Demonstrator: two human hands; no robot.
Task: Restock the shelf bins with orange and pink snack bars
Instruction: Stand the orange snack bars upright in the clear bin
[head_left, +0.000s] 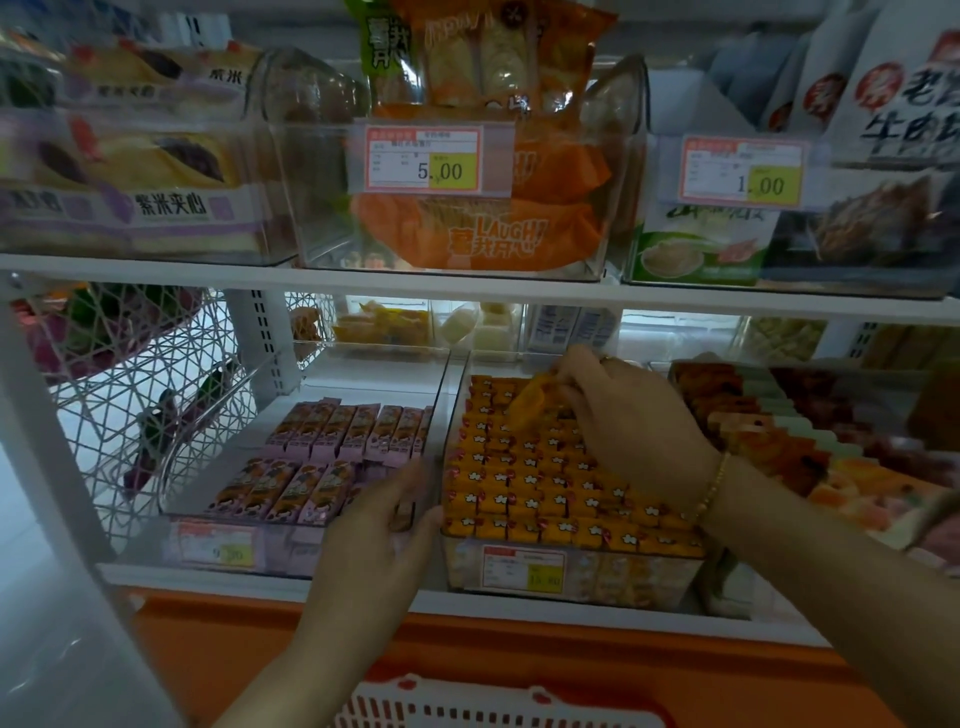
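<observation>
White shelf (218, 578): right hand (634, 415) pinches orange bar (527, 397) above orange bin (649, 577); left hand (379, 530) blurred, grasp unclear.

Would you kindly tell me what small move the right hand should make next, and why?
Probably lower the tilted orange-wrapped snack bar pinched by the right hand into the back of the clear plastic bin, level with the packed orange bars; the blurred left hand is at the bin's front corner.

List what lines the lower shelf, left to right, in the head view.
Wire basket → pink snack bars → orange snack bars → red and orange packets.
</observation>
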